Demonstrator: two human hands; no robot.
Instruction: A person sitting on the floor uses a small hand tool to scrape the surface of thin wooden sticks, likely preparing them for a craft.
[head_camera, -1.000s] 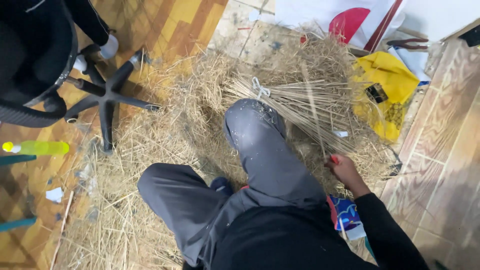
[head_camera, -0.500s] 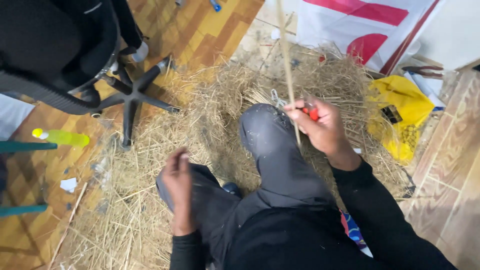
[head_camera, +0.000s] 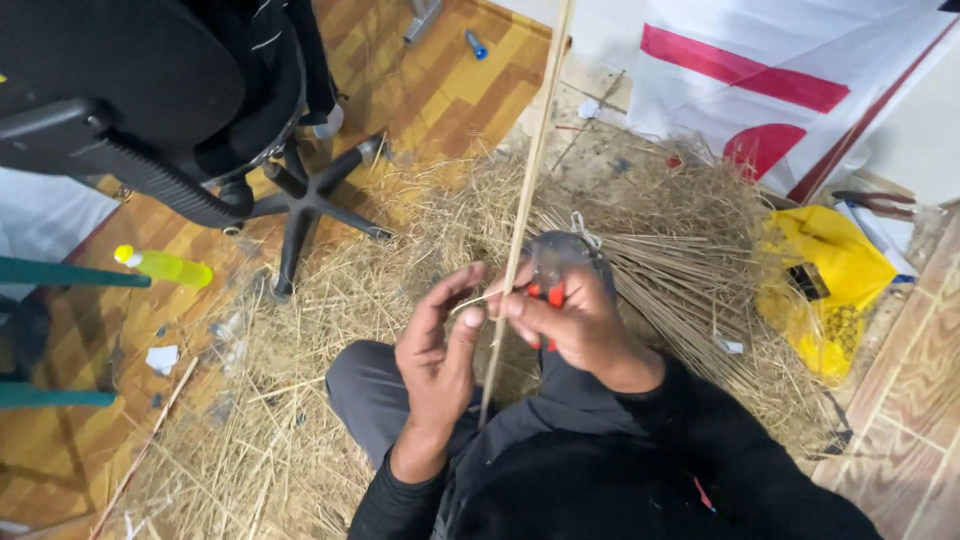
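- The person sits on the floor in black sleeves and grey trousers, knees (head_camera: 560, 260) drawn up among straw.
- The left hand (head_camera: 440, 345) is half closed, thumb and forefinger pinching a short bent piece that branches off a long stalk (head_camera: 525, 200).
- The right hand (head_camera: 570, 320) is closed around the stalk and also holds a red-handled tool (head_camera: 548, 300); most of the tool is hidden in the fist, so I cannot tell its kind.
- The stalk stands nearly upright between both hands, its lower end near the lap, its upper end leaving the top edge.
- Loose straw (head_camera: 300, 400) covers the floor around the legs.
- Just beyond the knee lies a bundle (head_camera: 680, 290) of straight stalks, fanned to the right.
- A yellow bag (head_camera: 825, 280) sits right of the bundle, touching the straw.
- To the left stands a black office chair (head_camera: 180, 100), its star base at the edge of the straw.
- A yellow-green bottle (head_camera: 165, 266) lies on the wooden floor left of the chair base.
- Farthest off, a white sheet (head_camera: 800, 70) with red stripes leans at the top right.
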